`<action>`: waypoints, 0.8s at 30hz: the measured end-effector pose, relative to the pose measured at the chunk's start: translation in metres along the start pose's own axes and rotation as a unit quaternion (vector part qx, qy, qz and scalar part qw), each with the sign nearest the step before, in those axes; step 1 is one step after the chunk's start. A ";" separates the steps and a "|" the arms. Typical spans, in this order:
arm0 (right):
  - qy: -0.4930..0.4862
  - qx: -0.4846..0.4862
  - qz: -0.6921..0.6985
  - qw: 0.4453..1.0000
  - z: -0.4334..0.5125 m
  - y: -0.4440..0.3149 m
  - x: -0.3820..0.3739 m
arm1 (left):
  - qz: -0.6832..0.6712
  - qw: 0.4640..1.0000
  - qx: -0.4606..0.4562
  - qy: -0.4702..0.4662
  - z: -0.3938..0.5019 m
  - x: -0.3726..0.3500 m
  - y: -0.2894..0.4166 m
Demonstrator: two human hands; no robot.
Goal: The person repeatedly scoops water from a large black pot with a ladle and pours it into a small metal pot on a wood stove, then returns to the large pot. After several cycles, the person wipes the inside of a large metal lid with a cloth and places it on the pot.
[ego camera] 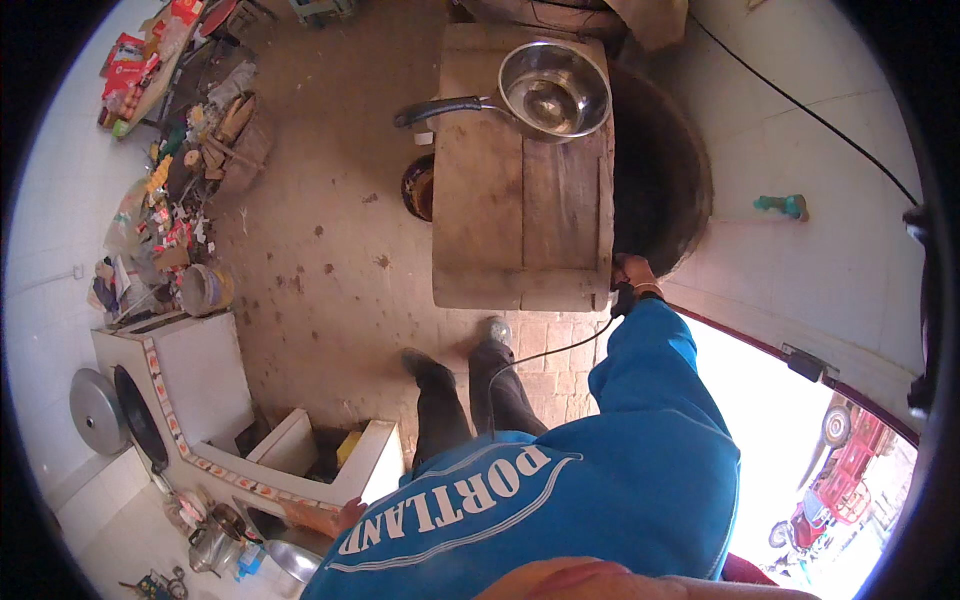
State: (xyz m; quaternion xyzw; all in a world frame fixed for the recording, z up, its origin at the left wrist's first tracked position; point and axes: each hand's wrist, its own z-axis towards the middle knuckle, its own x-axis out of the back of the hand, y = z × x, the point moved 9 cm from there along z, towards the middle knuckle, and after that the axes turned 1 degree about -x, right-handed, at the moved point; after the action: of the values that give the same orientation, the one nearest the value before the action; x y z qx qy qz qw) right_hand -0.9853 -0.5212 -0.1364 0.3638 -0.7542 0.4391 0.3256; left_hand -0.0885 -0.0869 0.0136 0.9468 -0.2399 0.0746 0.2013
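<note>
My right hand (636,274) is beside the right edge of a wooden board cover (480,195), close to the rim of a large dark round vat (667,172). Its fingers are partly hidden, so what they grip is unclear. A black strap or device at the wrist has a thin cable (551,350) running back to my body. On the far end of the board sits a stainless steel saucepan (555,94), its black handle jutting left past the edge. My left hand (351,516) touches the tiled edge of a white counter (285,491); most of it is hidden by my blue sweatshirt.
A round pot lid (97,411) leans by the built-in stove at left. Pans and a kettle (206,551) stand on the counter. A bucket (204,289), firewood (232,139) and litter line the left wall. A doorway (735,375) opens at right, with a red vehicle (847,472) outside.
</note>
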 end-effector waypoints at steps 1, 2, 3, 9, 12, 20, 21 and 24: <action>-0.028 -0.147 0.220 0.964 -0.009 0.022 -0.005 | -0.159 0.986 -0.013 -0.039 0.001 -0.005 0.004; -0.041 -0.284 0.417 0.862 -0.023 0.035 -0.015 | -0.437 0.887 -0.022 -0.147 -0.004 -0.024 0.015; -0.049 -0.285 0.510 0.810 -0.027 0.025 -0.013 | -0.157 0.986 -0.023 -0.047 0.000 -0.005 0.006; 0.060 -0.256 0.691 0.674 -0.065 -0.028 0.041 | 0.166 0.986 -0.016 0.021 0.006 0.007 0.011; 0.124 -0.217 0.690 0.680 -0.082 -0.045 0.090 | 0.183 0.982 -0.037 0.018 0.014 0.004 0.016; 0.182 -0.076 0.661 0.724 -0.129 -0.111 0.204 | 0.205 0.971 -0.107 0.053 0.045 -0.003 0.015; 0.174 -0.048 0.659 0.730 -0.133 -0.128 0.215 | 0.216 0.966 -0.126 0.060 0.047 -0.002 0.014; 0.195 -0.056 0.616 0.761 -0.159 -0.180 0.247 | 0.312 0.903 -0.278 0.098 0.050 -0.001 0.022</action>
State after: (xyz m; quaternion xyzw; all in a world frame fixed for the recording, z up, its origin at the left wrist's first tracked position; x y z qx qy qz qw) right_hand -0.9369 -0.5060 0.2043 -0.2922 -0.7592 0.5632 0.1447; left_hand -0.0983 -0.1247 -0.0240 0.7170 -0.5134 0.1562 0.4449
